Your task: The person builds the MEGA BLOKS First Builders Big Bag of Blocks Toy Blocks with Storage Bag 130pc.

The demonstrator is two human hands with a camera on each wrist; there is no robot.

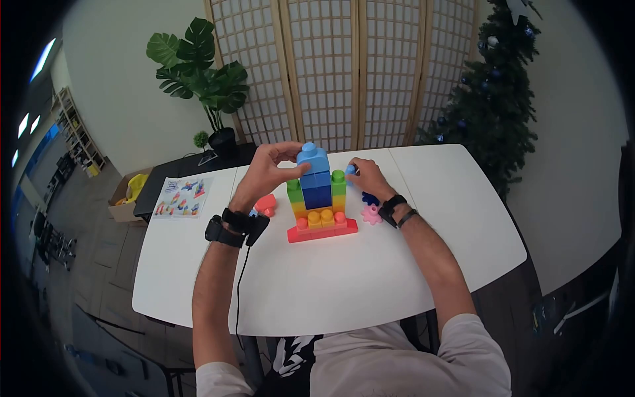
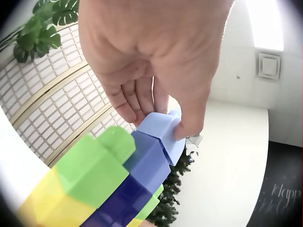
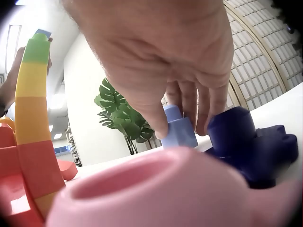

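Observation:
A block structure stands on a long red base [image 1: 322, 231], with green-topped columns [image 1: 338, 187] flanking a dark blue middle [image 1: 318, 197]. My left hand [image 1: 272, 171] pinches the light blue rounded-top block [image 1: 314, 160] at its peak, between thumb and fingers. In the left wrist view, a dark seam shows between that block [image 2: 157, 126] and the mid-blue one [image 2: 147, 158] under it. Behind and right of the structure, my right hand [image 1: 372, 180] grips a small light blue block [image 1: 350, 171]; the right wrist view shows this block [image 3: 179, 132] between thumb and fingers.
A pink gear-shaped piece [image 1: 372, 214] and a dark blue one [image 1: 370, 198] lie right of the structure. Red pieces [image 1: 266, 204] lie to its left. A printed picture sheet [image 1: 182, 198] is at the table's left. A cable [image 1: 240, 284] hangs from the left wrist.

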